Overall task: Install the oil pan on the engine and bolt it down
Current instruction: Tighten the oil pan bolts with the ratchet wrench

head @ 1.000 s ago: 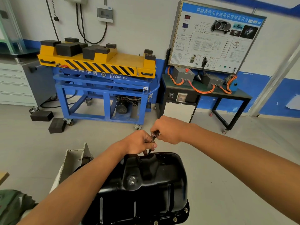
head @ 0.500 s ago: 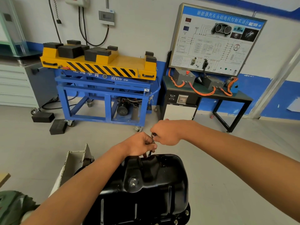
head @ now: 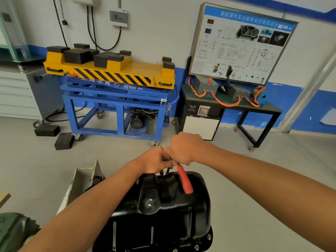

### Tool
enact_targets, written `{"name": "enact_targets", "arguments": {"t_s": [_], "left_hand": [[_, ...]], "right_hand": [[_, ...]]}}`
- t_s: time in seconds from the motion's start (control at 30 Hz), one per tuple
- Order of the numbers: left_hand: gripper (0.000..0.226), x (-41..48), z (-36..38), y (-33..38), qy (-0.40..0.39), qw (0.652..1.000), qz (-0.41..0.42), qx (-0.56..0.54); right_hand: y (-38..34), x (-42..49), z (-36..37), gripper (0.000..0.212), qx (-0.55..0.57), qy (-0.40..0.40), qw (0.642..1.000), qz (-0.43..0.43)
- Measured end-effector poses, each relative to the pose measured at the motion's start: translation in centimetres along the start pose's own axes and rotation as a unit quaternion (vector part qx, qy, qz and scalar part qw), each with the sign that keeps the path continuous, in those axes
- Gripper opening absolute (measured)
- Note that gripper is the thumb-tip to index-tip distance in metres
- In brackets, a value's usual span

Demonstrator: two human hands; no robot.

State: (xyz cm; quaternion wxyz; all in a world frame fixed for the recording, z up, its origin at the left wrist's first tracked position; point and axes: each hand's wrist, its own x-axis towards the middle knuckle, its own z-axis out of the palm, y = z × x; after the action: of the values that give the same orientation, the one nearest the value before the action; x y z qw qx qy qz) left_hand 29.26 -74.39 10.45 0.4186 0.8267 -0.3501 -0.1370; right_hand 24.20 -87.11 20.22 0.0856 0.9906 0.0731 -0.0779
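The glossy black oil pan (head: pixel 169 215) sits upside down below me, with bolts along its near flange (head: pixel 203 242) and a drain plug (head: pixel 149 202) on top. A ratchet with a red handle (head: pixel 184 180) stands over the pan's far edge. My right hand (head: pixel 185 149) is closed around its head end, the red handle slanting down toward me. My left hand (head: pixel 156 160) grips the dark shaft under the head, fingertips almost touching the pan's rim. The bolt under the tool is hidden by my hands.
A white metal bracket of the engine stand (head: pixel 85 179) juts out left of the pan. Across the grey floor stand a blue and yellow lift cart (head: pixel 112 91), loose black rubber blocks (head: pixel 63 140), a grey drawer cabinet (head: pixel 16 95) and a training bench with a display board (head: pixel 240 44).
The red handle has swung into sight, now pointing down toward me over the pan. My right hand turned over the tool's head. My left hand stayed on the shaft.
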Motion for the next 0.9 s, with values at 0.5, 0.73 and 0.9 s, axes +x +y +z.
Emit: {"name": "enact_targets", "arguments": {"t_s": [0.5,0.73,0.9], "left_hand": [[0.023,0.0,-0.1,0.1,-0.016,0.999,-0.038,-0.007],[0.020,0.1,0.0,0.1,-0.020,0.999,-0.041,-0.013],[0.020,0.2,0.0,-0.1,-0.019,0.999,-0.037,-0.002]], "right_hand": [[0.6,0.2,-0.9,0.048,0.004,-0.047,0.998,-0.032],[0.5,0.4,-1.6,0.041,-0.057,-0.090,0.991,-0.075],[0.7,0.5,-1.8,0.035,-0.099,-0.076,0.986,-0.115]]}}
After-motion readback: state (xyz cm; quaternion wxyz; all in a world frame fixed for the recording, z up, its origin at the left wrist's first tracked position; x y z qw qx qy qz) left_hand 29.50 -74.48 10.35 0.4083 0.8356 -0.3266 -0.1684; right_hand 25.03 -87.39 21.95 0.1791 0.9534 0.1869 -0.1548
